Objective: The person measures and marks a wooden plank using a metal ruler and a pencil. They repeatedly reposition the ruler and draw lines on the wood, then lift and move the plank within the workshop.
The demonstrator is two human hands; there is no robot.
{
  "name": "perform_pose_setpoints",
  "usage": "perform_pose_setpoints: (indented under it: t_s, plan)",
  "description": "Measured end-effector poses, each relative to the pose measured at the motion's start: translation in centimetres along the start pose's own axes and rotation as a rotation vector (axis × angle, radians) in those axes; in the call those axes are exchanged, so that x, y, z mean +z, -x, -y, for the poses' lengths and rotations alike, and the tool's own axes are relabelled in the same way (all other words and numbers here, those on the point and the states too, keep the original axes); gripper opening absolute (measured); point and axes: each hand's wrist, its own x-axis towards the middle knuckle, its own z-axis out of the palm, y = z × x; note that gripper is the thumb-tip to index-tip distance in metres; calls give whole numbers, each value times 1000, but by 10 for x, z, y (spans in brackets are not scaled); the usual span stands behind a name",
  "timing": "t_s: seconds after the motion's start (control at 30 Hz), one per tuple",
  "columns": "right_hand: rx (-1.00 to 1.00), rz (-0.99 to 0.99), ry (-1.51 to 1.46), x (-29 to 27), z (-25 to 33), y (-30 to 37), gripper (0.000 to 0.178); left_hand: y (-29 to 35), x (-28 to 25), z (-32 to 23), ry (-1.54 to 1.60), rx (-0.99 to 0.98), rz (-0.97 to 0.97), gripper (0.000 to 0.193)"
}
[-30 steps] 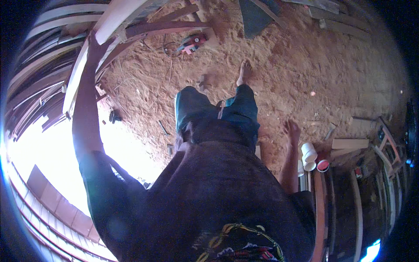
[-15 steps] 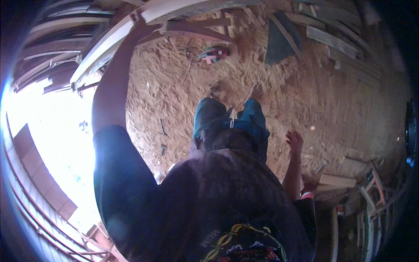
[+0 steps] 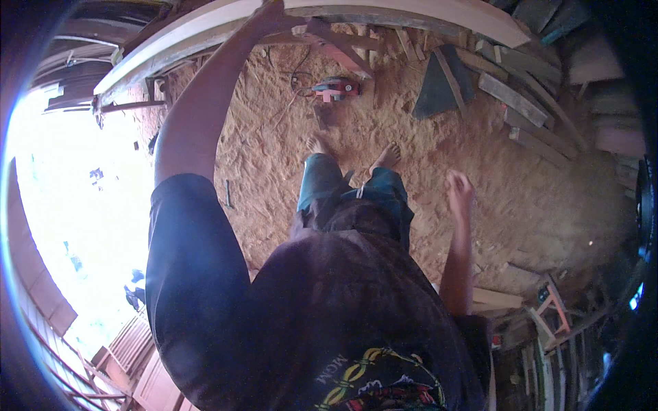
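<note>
At the top of the view my left hand (image 3: 275,19) is on a long pale wooden board (image 3: 404,15). Its fingers lie across the board and the thumb points right along the near edge; the fingertips are partly lost against the wood. A reddish timber leg or brace (image 3: 340,53) slants down under the board, close to the thumb. My right hand (image 3: 461,194) hangs in the air to the right of my legs. Its fingers are loosely bent and somewhat blurred, with nothing seen in them.
A red corded power tool (image 3: 336,88) lies on the sandy floor (image 3: 274,157) ahead of my bare feet. Right of it are a dark triangular panel (image 3: 439,85) and loose planks (image 3: 517,99). A small wooden frame (image 3: 554,312) leans at the lower right. Bright daylight enters from the left.
The view has turned, and more of the board's right part shows. My left hand stays on the board, now higher and further right in the picture. My right hand has risen slightly.
</note>
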Motion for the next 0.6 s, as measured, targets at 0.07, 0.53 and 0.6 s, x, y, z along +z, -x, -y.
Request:
perform_pose_setpoints:
  t_s: [0.07,0.53,0.6]
  plan:
    - [-274,54,93,66,87,-32,41,21,-1,-1,290,216,-498,102]
    - [-1036,-304,1185,297,435,-139,102,657,263,-49,518,-986,291,67]
    - [-939,-314,1287,295,439,-144,105,767,270,-106,982,-1616,465,33]
